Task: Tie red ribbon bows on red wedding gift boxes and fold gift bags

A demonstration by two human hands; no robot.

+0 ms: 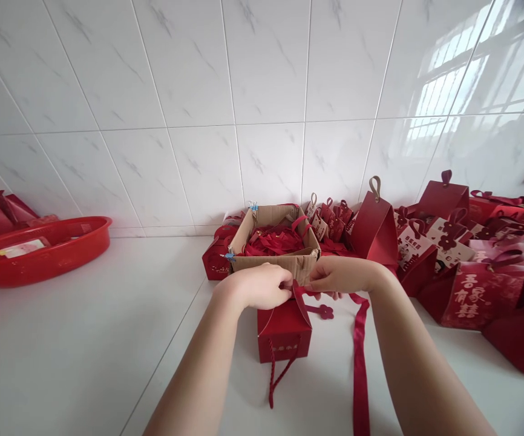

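Small red box: here it is, standing on the counter (75, 351) in the middle, the small red box (284, 333) with its flaps rising towards the top, right in front of the brown carton, and both hands are up at its far upper end.
Left hand: in from the left comes the left hand (259, 284), palm down, fingers curled in against the top of the box; the tips are tucked out of sight, so I cannot tell whether they pinch anything.
Right hand: over on the other side, the right hand (341, 275) has thumb and fingers pinching the ribbon (360, 363) just beside the box top.
Ribbon: shiny red, it passes under the right hand, then drops down the counter between the box and the right forearm.
Cord: a twisted red cord (271, 375) hangs in a loop off the near face and lies on the counter.
Flower tag: and there, poking out to the right of the box, a dark red flower tag (326, 311).
Carton: just behind, the open brown carton (275, 261), full of red strips (273, 242), blue clips (230, 257) on its left corners.
Right side: a crowd of red gift boxes (373, 230), many with loops on top.
Left side: a red basin (62, 254) near the tiled wall (198, 72).
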